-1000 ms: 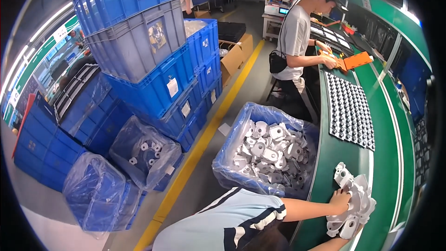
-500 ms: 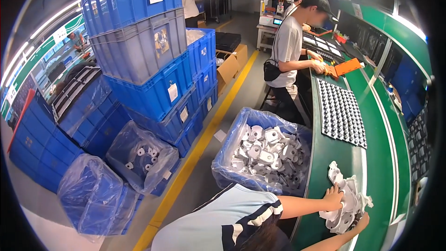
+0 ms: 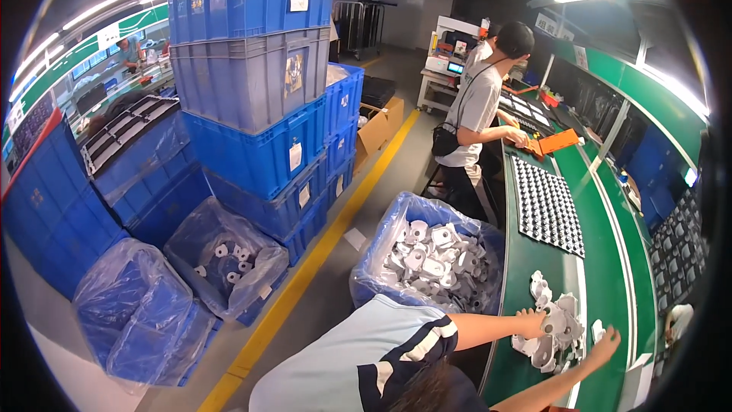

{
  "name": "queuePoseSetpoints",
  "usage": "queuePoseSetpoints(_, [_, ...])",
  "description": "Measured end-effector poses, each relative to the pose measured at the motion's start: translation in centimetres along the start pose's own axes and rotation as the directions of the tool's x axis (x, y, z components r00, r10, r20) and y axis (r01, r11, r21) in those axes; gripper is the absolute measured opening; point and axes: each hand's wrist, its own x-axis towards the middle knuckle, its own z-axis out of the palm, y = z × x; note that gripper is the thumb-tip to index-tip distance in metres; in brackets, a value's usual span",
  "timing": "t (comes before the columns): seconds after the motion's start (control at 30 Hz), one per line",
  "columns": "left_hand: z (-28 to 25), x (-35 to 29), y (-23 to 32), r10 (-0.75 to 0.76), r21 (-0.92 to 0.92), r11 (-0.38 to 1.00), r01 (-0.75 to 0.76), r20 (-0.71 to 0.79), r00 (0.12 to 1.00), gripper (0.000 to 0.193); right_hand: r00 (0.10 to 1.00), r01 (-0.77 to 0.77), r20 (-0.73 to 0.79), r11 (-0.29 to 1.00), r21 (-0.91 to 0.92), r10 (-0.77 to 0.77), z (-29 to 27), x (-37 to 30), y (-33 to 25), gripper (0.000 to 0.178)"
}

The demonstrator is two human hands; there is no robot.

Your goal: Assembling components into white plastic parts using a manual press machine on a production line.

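A loose pile of white-grey moulded plastic parts point(image 3: 563, 322), with round holes and curved flanges, lies on the green work surface point(image 3: 524, 275) at the lower right. At its left edge my left hand point(image 3: 531, 324) has its fingers closed on one of the parts. To the right of the pile, my right hand point(image 3: 606, 345) pinches a small white plastic part point(image 3: 598, 330), apart from the others. Some of the fingers are hard to make out at this size.
Left of the bench stands a blue bin point(image 3: 366, 278) lined with clear plastic and full of similar parts. Beyond the pile lies a sheet of small dark-and-white pieces point(image 3: 547, 210). A co-worker point(image 3: 476, 107) works farther along. Blue crates point(image 3: 252, 152) are stacked at left.
My right hand has moved from the pile's near edge to the right, with a small white part at its fingers. My left hand has shifted slightly left. The view has turned a little.
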Motion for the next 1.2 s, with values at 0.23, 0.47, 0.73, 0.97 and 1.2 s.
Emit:
queuePoseSetpoints(0.23, [1.5, 1.7, -9.0, 0.024, 0.374, 0.926, -0.044, 0.057, 0.998, 0.06, 0.742, 0.314, 0.557, 0.928, 0.203, -0.373, 13.8, -16.9, -21.2, 0.034])
queuePoseSetpoints(0.47, [-1.9, 1.1, -16.0, 0.081, -0.026, 0.996, -0.09, -0.247, 0.966, 0.056, 0.339, 0.438, 0.768, 0.813, 0.383, -0.544, 17.1, -22.1, -21.3, 0.024])
queuePoseSetpoints(0.73, [-6.5, -3.2, -27.0, -0.133, -0.528, 0.83, -0.177, -0.497, 0.858, 0.051, 0.448, 0.603, 0.76, 0.787, 0.132, -0.471, 17.1, -26.6, -24.7, 0.021])
queuePoseSetpoints(0.97, [-7.9, -3.4, -37.0, -0.412, -0.883, 0.426, -0.198, -0.384, 0.826, 0.048, 0.216, 0.356, 0.738, 0.756, 0.55, -0.639, 26.8, -31.3, -18.0, 0.03])
queuePoseSetpoints(1.2, [-13.1, -0.2, -44.5, -0.224, 0.046, 0.94, 0.337, -0.661, 0.716, 0.049, 0.3, 0.088, 0.953, 0.996, 0.008, -0.034, 33.0, -32.1, -9.0, 0.037])
